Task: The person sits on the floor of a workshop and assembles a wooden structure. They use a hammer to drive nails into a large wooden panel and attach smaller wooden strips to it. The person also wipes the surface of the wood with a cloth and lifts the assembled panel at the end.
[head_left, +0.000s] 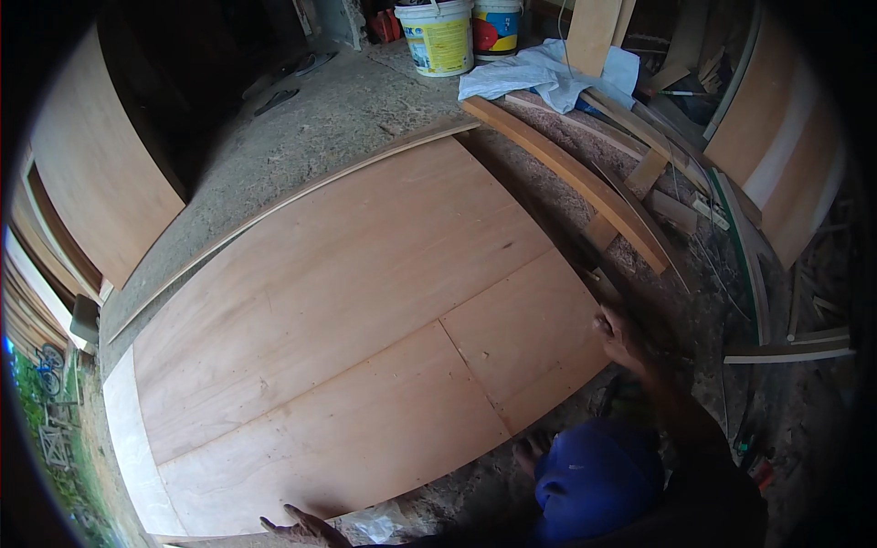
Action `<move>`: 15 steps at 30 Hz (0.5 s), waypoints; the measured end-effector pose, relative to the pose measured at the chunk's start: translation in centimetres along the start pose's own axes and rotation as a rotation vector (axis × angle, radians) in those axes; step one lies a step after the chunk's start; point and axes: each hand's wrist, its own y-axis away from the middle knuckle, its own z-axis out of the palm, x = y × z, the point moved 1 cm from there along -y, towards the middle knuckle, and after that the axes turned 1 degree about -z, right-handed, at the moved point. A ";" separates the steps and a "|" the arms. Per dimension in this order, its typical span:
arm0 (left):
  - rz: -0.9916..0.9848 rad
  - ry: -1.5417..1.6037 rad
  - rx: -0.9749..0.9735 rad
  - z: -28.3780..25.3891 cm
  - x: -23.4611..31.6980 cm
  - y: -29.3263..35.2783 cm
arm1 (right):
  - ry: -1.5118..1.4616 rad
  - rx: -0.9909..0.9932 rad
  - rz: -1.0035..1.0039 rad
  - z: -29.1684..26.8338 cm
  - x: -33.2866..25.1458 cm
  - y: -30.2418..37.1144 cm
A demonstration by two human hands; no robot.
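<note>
A large plywood panel (320, 292), light brown with seams and small dots along them, lies across the middle. A pale strip (137, 447) runs along its left end. At the near edge my left hand (306, 530) has its fingers spread over the plywood; its palm is partly cut off by the picture's lower edge. My right hand (623, 338) is at the panel's right end, fingers curled on the edge near the corner. A rounded blue cloth shape (598, 479) hides part of the floor below the near edge.
Long wooden strips (575, 178) and offcuts lie to the right among wood shavings. Two buckets (438, 41) and a crumpled white sheet (548, 73) are at the back. Boards (91, 155) stand at the left, more (786, 146) at the right. A thin batten (274, 205) borders the panel's far edge.
</note>
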 end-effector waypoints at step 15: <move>-0.914 0.982 -0.444 -2.9 -9.4 -2.8 | 0.150 0.078 -0.186 3.6 -4.4 8.0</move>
